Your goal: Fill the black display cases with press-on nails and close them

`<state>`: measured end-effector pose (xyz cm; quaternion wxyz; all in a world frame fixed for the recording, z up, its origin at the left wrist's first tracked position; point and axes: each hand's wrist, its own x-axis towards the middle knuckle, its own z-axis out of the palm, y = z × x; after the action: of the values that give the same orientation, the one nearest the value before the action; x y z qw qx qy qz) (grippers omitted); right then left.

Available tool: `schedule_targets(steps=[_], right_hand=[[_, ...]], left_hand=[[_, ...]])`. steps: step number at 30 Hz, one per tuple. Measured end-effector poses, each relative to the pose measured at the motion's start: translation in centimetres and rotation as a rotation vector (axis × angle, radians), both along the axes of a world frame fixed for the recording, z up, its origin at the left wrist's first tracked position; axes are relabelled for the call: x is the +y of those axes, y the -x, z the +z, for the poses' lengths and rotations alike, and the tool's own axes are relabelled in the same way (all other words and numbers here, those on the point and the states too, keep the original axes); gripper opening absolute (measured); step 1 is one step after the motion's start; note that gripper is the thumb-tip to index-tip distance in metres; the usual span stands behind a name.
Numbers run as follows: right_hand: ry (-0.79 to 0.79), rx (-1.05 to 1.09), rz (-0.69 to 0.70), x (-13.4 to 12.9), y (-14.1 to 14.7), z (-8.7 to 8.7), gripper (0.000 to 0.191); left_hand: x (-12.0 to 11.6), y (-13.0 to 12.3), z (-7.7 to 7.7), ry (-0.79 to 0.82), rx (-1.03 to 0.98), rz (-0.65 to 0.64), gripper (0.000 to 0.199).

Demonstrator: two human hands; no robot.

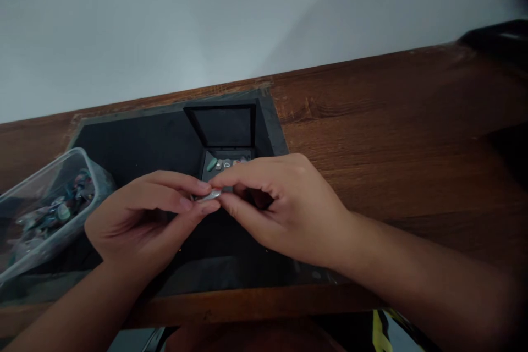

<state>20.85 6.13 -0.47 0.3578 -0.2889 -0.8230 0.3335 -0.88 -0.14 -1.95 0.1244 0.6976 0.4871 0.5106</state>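
Note:
Between the fingertips of both hands is a small clear plastic packet (212,194) with a bit of red or orange at its upper edge. My left hand (150,214) pinches its left side with thumb and fingers. On the other side, my right hand (284,203) grips it between thumb and index finger. Just beyond the hands stands a black case (202,171) with its windowed lid (223,125) raised. Several small stones, among them a green one (212,164), sit inside it; my right hand hides part of the case.
At the left, a clear plastic tub (93,176) holds many small bagged pieces (61,212). A black mat (136,143) covers part of the wooden table (371,115). Behind runs a pale wall (165,27). A dark object (499,36) lies at the far right.

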Motion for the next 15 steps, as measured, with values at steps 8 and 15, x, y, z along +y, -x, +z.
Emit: schedule_targets(steps=[8,15], right_hand=[[-0.133,0.033,-0.050,-0.1,-0.2,-0.1,0.017],[-0.195,0.028,-0.071,-0.1,-0.3,0.0,0.015]], left_hand=[[1.3,0.9,0.0,-0.188,-0.025,-0.147,0.030],[1.4,0.8,0.3,-0.141,-0.040,-0.101,0.027]])
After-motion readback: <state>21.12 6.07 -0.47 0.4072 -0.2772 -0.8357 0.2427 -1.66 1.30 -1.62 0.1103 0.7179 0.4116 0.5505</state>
